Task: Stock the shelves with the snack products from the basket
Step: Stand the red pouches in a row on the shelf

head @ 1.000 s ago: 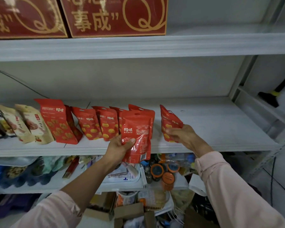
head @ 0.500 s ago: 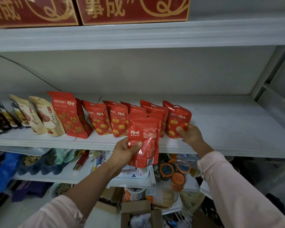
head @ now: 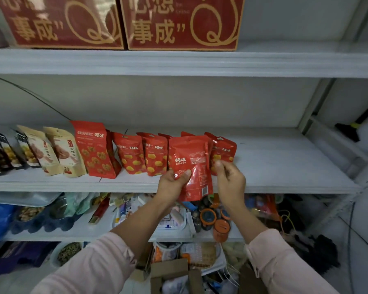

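White painted shelving fills the view, its middle board half stocked. At the board's front edge the left hand grips a glossy red foil snack pouch, thumb pressed across the lower front panel and fingers curled behind; this holds it upright and face-out, presumably to match the packs behind. Its bottom hangs below the board's front lip, so it is not yet on the shelf.

The right hand is just beside the pouch's right edge, fingers bunched and curled; whether it pinches that edge or holds nothing I cannot tell; it looks placed to steady the pouch. The pouch is crinkled and shiny, with white lettering, a pale picture panel, and small print and what looks like a barcode low down.

Just behind stands a row of small red pouches printed with yellow kernels; the end pouch sits partly behind the right hand, and the bare board to its right is the likely spot. Further left stand a taller red pouch, beige pouches and dark pouches; red cartons with gold lettering sit on the board above; the basket I cannot make out.
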